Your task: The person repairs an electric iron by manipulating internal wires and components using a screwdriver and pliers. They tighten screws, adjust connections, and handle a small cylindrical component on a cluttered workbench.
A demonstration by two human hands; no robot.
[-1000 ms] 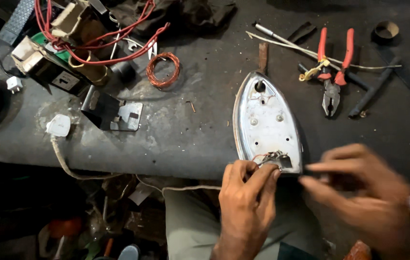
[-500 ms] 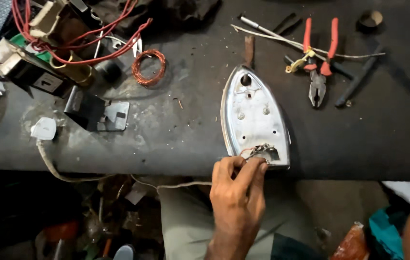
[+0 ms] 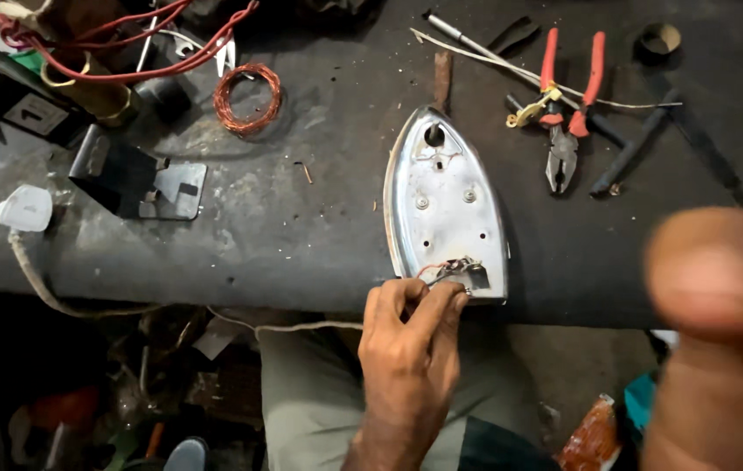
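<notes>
A shiny metal iron base (image 3: 446, 201) lies on the dark workbench (image 3: 302, 227), its pointed end away from me. At its near end sits a small bundle of wires (image 3: 452, 266). My left hand (image 3: 406, 349) reaches up from below and pinches these wires between thumb and fingertips. My right hand (image 3: 712, 331) is raised close to the camera at the right edge, large and blurred. It touches nothing that I can see, and its fingers cannot be made out.
Red-handled pliers (image 3: 568, 105), a thin metal rod (image 3: 467, 35) and a black ring (image 3: 661, 37) lie beyond the iron base. A copper wire coil (image 3: 248, 98), a grey metal bracket (image 3: 140, 183), a white plug (image 3: 25, 209) with its cord and tangled red wires (image 3: 110, 61) fill the left.
My right hand has left the iron base's near end, swung off to the right and risen close to the camera. My left hand stays pinched on the wires.
</notes>
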